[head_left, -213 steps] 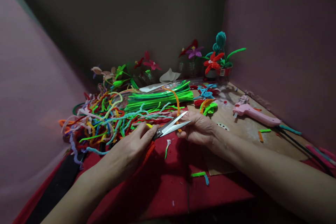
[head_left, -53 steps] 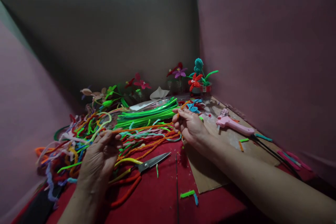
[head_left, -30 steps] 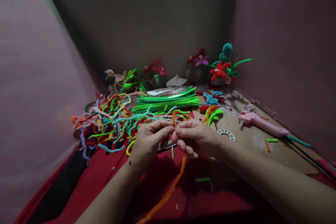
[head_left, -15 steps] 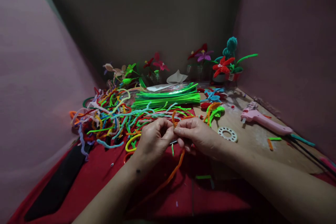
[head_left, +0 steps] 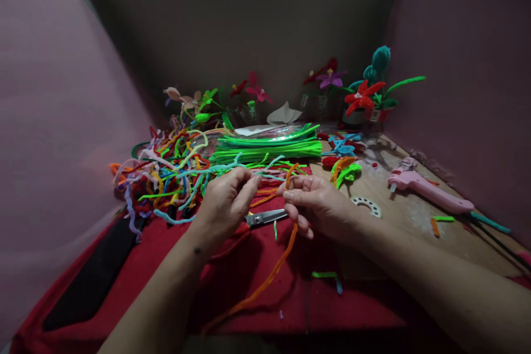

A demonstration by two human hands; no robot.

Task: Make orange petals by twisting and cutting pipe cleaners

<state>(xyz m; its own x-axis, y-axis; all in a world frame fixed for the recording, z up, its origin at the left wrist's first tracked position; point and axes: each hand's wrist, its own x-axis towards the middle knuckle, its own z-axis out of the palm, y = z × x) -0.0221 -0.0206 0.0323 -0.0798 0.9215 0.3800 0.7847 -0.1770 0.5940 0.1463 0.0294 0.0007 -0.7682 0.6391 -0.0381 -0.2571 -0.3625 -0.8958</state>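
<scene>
An orange pipe cleaner (head_left: 277,271) is pinched between the thumb and fingers of my right hand (head_left: 309,199). Its short end curls up above the fingertips, and its long tail hangs down and trails across the red cloth to the lower left. My left hand (head_left: 226,199) is apart from it, to the left, thumb and fingers pressed together; whether anything is between them is hidden. Below and between both hands lies a pair of scissors (head_left: 267,217), blades pointing right, handle partly behind my left hand. More orange pipe cleaner pieces (head_left: 265,192) show behind the fingers.
A tangle of coloured pipe cleaners (head_left: 166,166) lies left, with green bundles (head_left: 269,146) behind my hands. On the brown board (head_left: 409,243) are a pink glue gun (head_left: 431,191) and a white ring with holes (head_left: 367,207). Pipe-cleaner flowers (head_left: 363,97) stand behind. A black object (head_left: 91,276) lies left.
My hands have parted: the left moved left, away from the orange pipe cleaner, which stays in the right. The scissors between them now show. The view has shifted slightly.
</scene>
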